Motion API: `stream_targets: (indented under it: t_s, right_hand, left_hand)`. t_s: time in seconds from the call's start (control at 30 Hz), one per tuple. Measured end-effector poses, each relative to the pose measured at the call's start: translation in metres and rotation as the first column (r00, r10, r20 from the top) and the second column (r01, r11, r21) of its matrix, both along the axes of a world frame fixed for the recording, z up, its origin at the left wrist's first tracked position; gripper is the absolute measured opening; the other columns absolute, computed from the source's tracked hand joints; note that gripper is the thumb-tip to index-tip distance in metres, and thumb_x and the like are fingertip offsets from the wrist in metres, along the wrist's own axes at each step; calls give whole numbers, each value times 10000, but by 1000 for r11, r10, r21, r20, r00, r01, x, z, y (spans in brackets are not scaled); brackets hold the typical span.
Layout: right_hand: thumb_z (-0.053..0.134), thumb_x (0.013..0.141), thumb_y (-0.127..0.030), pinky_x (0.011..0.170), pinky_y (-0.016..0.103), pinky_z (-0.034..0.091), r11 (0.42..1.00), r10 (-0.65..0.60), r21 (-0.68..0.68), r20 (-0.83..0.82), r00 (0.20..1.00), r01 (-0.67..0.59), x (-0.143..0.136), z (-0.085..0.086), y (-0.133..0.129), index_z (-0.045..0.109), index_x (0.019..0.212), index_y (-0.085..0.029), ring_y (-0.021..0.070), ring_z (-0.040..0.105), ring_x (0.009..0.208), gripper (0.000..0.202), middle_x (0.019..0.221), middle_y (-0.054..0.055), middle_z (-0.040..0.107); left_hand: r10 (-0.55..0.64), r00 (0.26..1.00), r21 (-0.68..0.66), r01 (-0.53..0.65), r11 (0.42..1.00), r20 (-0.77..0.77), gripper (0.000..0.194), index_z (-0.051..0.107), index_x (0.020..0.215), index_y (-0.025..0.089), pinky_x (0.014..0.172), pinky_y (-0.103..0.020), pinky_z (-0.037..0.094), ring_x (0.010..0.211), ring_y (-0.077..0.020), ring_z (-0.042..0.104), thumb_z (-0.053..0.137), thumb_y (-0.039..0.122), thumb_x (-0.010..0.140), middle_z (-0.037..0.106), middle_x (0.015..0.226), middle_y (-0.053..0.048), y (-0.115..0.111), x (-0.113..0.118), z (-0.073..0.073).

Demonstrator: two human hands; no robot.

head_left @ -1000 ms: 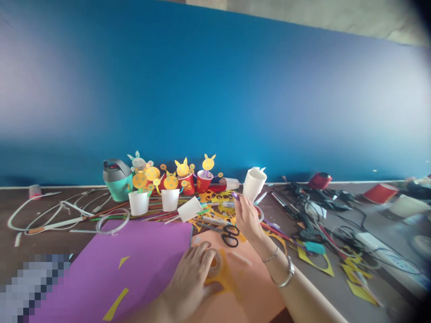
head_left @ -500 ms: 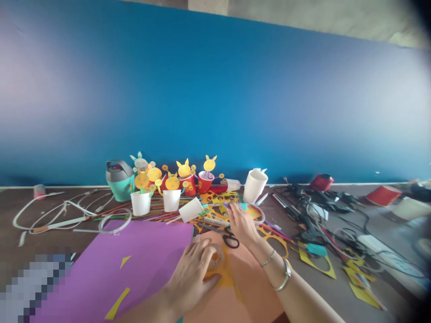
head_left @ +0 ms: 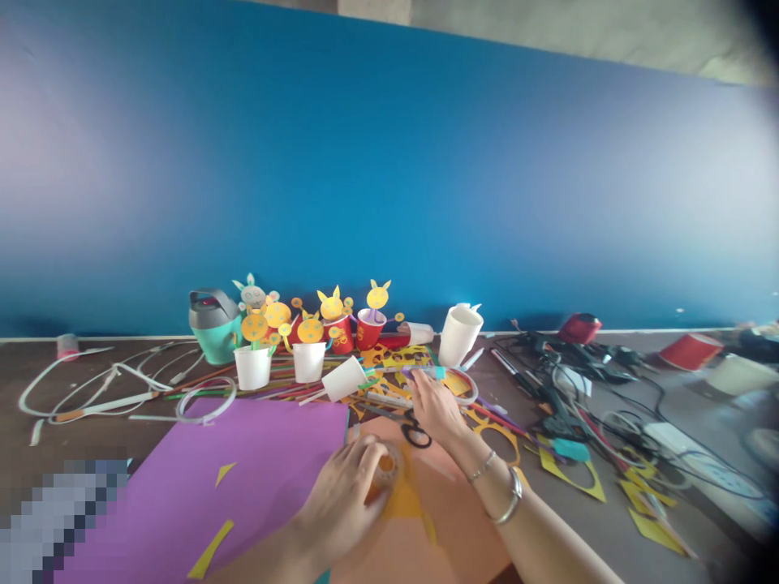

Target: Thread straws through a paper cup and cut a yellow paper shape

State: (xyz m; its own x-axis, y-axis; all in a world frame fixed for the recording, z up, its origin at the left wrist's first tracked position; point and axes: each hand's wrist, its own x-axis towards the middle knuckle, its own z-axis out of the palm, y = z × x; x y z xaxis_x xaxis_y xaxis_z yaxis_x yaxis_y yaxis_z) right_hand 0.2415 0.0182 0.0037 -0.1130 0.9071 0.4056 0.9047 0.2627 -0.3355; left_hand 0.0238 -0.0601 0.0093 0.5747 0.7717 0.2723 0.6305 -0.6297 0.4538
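Observation:
My left hand [head_left: 348,487] is closed around a clear tape roll [head_left: 389,467], over a yellow paper piece [head_left: 406,499] on an orange sheet [head_left: 365,547]. My right hand [head_left: 435,405] reaches into the clutter behind the orange sheet. Its fingers are drawn together beside a purple tip and a teal-banded item [head_left: 436,372]; what they grip, if anything, is hidden. Black-handled scissors [head_left: 417,432] lie just left of that wrist. A purple sheet [head_left: 261,478] with two yellow scraps spreads to the left.
Paper cups with yellow animal figures [head_left: 309,361] stand along the blue wall. Among them is a tipped white cup [head_left: 344,379]. A teal jug [head_left: 214,328] stands behind coiled white tubing [head_left: 207,401]. At right are tangled black cables, a power strip [head_left: 699,462] and yellow offcuts [head_left: 575,478].
My left thumb has drawn in against the tape roll, which now looks lifted or tilted. The right hand stays in nearly the same spot, and the view has shifted slightly.

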Motion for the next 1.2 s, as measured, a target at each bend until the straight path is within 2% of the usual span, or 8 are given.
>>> stream_targets:
  t_s: [0.23, 0.37, 0.43, 0.57, 0.63, 0.77, 0.93, 1.2]
  right_hand:
    - [391, 983, -185, 896, 401, 508, 987, 89, 138, -6, 996, -87, 2, -5, 5, 619, 1166, -168, 271, 626, 1022, 292, 1065, 131, 686]
    - [442, 927, -108, 958, 443, 465, 975, 47, 215, 14, 999, -48, 0, -3, 3, 595, 1252, -145, 295, 552, 1082, 361, 1151, 147, 635]
    - [474, 916, -104, 954, 429, 446, 971, 34, 235, 20, 999, -37, -3, 1, 0, 633, 1182, -152, 289, 540, 1071, 314, 1143, 134, 633]
    - [498, 934, -136, 842, 346, 434, 982, 150, 97, 117, 982, -162, -10, 5, -7, 708, 884, -209, 227, 581, 918, 228, 907, 60, 662]
    - [522, 918, -139, 810, 332, 423, 986, 163, 3, 169, 972, -166, -13, 5, -8, 722, 900, -230, 222, 594, 911, 221, 901, 48, 670]
    - [516, 947, -193, 853, 334, 409, 996, 60, -76, 188, 980, -47, -15, 3, -9, 722, 999, -221, 230, 602, 982, 215, 1031, 72, 677]
    - [521, 947, -195, 892, 350, 385, 994, -21, -100, 234, 972, 46, -14, 2, -8, 701, 919, -188, 250, 582, 1016, 182, 1060, 97, 667]
    - [511, 892, -141, 926, 415, 377, 999, 33, -43, 182, 983, -26, -10, -2, -6, 660, 862, -188, 295, 573, 1049, 160, 1039, 123, 677]
  left_hand:
    - [4, 1000, -13, -4, 1000, -5, 326, 523, 1073, 256, 846, -360, 539, 999, -230, 649, 602, 74, 814, 657, 1078, -21, 2, 0, -1]
    - [2, 1000, -36, -2, 999, 10, 333, 528, 1074, 253, 863, -358, 536, 1015, -228, 648, 601, 64, 811, 662, 1079, -19, 3, 0, 0]
    - [1, 1000, -48, -1, 999, 11, 329, 532, 1077, 250, 873, -362, 537, 1020, -229, 652, 602, 64, 815, 669, 1088, -23, 3, 1, 0]
    - [-5, 1000, -67, 5, 998, 5, 343, 534, 1107, 249, 893, -371, 538, 1048, -235, 654, 604, 66, 825, 672, 1150, -33, 2, 1, 1]
    - [-1, 1000, -63, 1, 998, 2, 354, 533, 1119, 247, 904, -381, 536, 1067, -241, 648, 610, 66, 825, 669, 1176, -37, 2, 1, 0]
    - [-3, 1000, -61, 3, 998, -2, 361, 530, 1132, 248, 911, -382, 534, 1076, -239, 643, 617, 71, 829, 666, 1179, -37, 2, 0, 0]
    - [-2, 1000, -63, 2, 998, 2, 353, 539, 1118, 250, 897, -367, 538, 1058, -234, 649, 623, 71, 826, 674, 1140, -34, 1, 0, 2]
    - [19, 999, -76, -16, 997, 35, 339, 509, 1150, 244, 917, -375, 531, 1081, -244, 651, 631, 139, 852, 665, 1165, -56, 1, -2, 0]
